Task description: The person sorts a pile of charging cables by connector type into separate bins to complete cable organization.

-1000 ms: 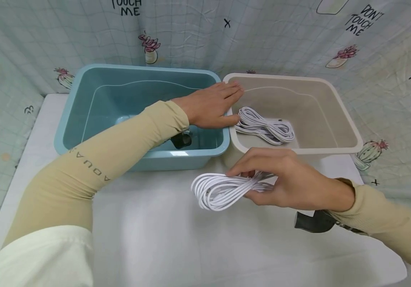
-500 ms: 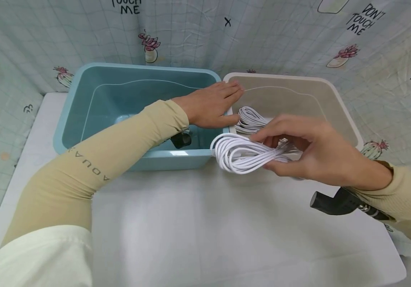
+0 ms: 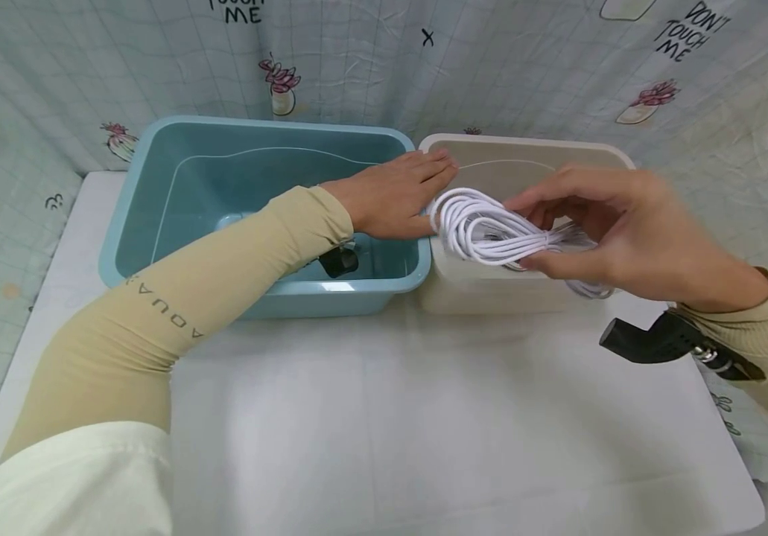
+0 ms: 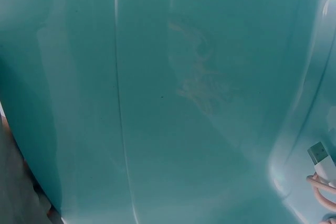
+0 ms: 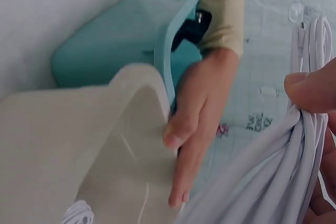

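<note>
A bundled coil of white cable [image 3: 480,234] is pinched between the thumb and fingers of my right hand [image 3: 625,234]. It hangs above the front of the beige bin [image 3: 484,294]. My left hand [image 3: 397,195] rests with straight fingers across the meeting rims of the beige bin and the blue bin [image 3: 330,301]. Down inside the beige bin, the right wrist view catches the edge of another white cable coil [image 5: 79,214], which the held bundle mostly hides in the head view. The left wrist view looks into the blue bin, where a USB plug [image 4: 321,160] on a cable shows at the right.
Both bins stand side by side at the back of a white-covered table [image 3: 357,424]. Behind them hangs a printed curtain [image 3: 357,67] with cactus drawings. A black wrist camera [image 3: 652,339] is strapped under the right wrist.
My right hand has carried the white cable bundle up and to the right, from over the table in front to over the beige bin. The left hand has stayed in place.
</note>
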The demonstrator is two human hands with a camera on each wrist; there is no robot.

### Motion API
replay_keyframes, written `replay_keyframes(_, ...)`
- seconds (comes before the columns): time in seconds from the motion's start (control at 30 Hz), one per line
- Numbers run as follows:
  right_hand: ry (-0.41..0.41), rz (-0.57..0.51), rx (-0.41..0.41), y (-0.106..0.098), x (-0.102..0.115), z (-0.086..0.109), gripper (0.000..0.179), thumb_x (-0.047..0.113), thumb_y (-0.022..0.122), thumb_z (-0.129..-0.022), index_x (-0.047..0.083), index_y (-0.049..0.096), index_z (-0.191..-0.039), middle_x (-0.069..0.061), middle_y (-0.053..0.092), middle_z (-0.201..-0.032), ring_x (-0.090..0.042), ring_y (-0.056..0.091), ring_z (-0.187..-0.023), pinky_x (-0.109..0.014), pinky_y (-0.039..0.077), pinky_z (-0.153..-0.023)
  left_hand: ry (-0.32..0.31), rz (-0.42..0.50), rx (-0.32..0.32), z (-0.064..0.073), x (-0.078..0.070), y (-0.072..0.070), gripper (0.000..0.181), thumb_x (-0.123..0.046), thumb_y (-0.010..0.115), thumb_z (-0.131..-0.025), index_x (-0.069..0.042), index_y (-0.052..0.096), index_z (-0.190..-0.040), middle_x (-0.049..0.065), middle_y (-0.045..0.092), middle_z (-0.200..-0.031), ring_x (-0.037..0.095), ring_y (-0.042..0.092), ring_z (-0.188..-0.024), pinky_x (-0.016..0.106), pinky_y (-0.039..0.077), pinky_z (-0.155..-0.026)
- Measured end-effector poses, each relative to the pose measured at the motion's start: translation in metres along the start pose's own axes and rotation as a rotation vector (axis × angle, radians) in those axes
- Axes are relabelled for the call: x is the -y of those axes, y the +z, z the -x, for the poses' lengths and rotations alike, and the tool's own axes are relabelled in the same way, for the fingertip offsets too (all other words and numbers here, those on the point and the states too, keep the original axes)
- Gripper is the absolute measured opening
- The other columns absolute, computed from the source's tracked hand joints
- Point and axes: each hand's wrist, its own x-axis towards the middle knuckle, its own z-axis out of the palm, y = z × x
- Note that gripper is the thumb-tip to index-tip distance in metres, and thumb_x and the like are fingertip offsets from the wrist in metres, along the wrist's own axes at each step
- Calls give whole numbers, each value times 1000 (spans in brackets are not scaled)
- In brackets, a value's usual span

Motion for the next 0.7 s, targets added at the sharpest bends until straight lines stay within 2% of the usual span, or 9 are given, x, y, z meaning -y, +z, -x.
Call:
replay_keyframes(0.27, 94, 196, -56, -14, -20, -4, 65, -27, 82, -64, -1, 72, -124, 4, 73, -111, -11, 66, -87, -10, 55, -75, -37, 24, -8, 2, 0, 1, 80, -55, 32, -107, -12, 4, -168, 6, 2, -177, 23, -3, -166, 40, 1, -137)
replay_keyframes(0.4, 115, 148, -79, -21, -35, -8, 62, -28, 80, -66, -5, 71, -123, 2, 74, -110, -12, 67, -87, -10, 56, -77, -39, 30, 5, 4, 0, 0, 80, -55, 31, -107, -11, 3, -168, 5, 1, -177, 22, -4, -166, 39, 1, -137)
replay_keyframes(0.5, 163, 108, -107, -27, -45, -11, 58, -27, 79, -68, -6, 71, -122, -1, 75, -111, -14, 68, -88, -10, 57, -78, -36, 36, 7, 3, -1, 0, 80, -55, 32, -107, -10, 5, -168, 6, 1, -177, 22, -4, -166, 39, 1, -137)
replay_keyframes(0.57, 199, 151, -122, -30, -52, -13, 57, -24, 80, -69, -3, 72, -122, 2, 75, -110, -11, 69, -88, -9, 57, -78, -33, 36, 4, 2, -1, 0, 80, -54, 33, -107, -10, 6, -168, 6, 2, -177, 23, -3, -166, 39, 1, -137)
replay_keyframes(0.7, 252, 159, -148, -35, -67, -15, 55, -19, 81, -73, 0, 73, -123, 7, 74, -111, -7, 70, -88, -6, 55, -80, -29, 32, 0, 1, -3, 0, 80, -54, 33, -107, -10, 6, -168, 7, 2, -177, 23, -3, -166, 38, 1, -136)
